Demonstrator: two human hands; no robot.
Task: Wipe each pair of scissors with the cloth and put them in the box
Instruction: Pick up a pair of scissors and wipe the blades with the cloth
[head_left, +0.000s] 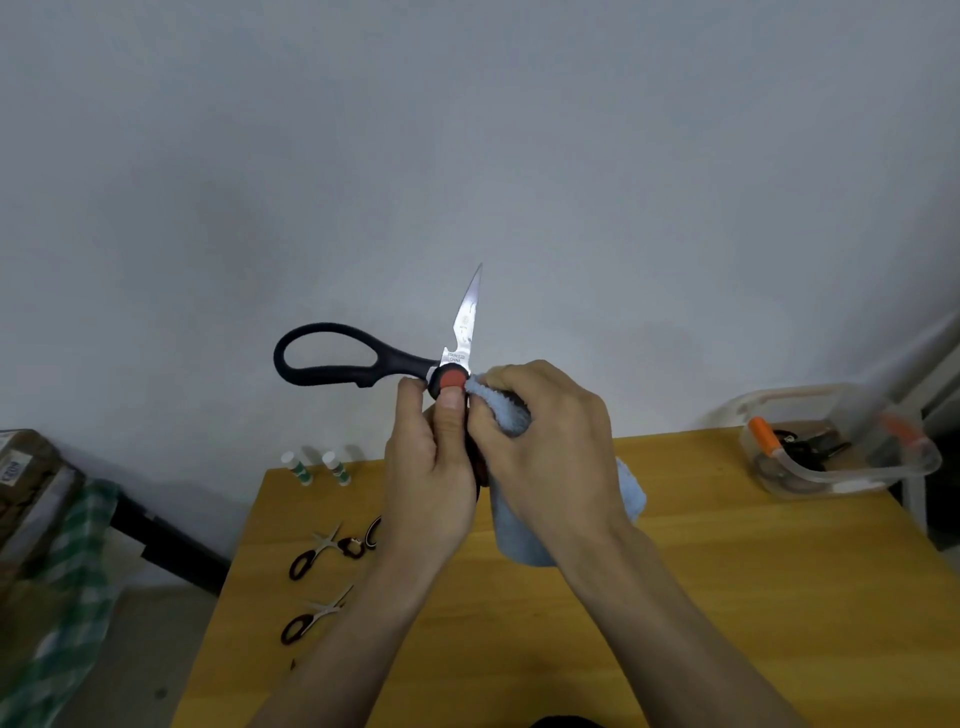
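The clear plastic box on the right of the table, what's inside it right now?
Inside the clear box lies at least one dark-handled pair of scissors. The box's orange-clipped lid rests across its front, and its hazy walls blur the rest, so an exact count can't be made.

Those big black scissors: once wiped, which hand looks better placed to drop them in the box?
Probably the left hand: it already grips the scissors at the pivot. The right hand holds the blue cloth, though the box sits on the right.

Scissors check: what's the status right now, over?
Left hand grips big scissors, open, held up. Right hand wipes with cloth at pivot. Small scissors wait on table. Box unobstructed.
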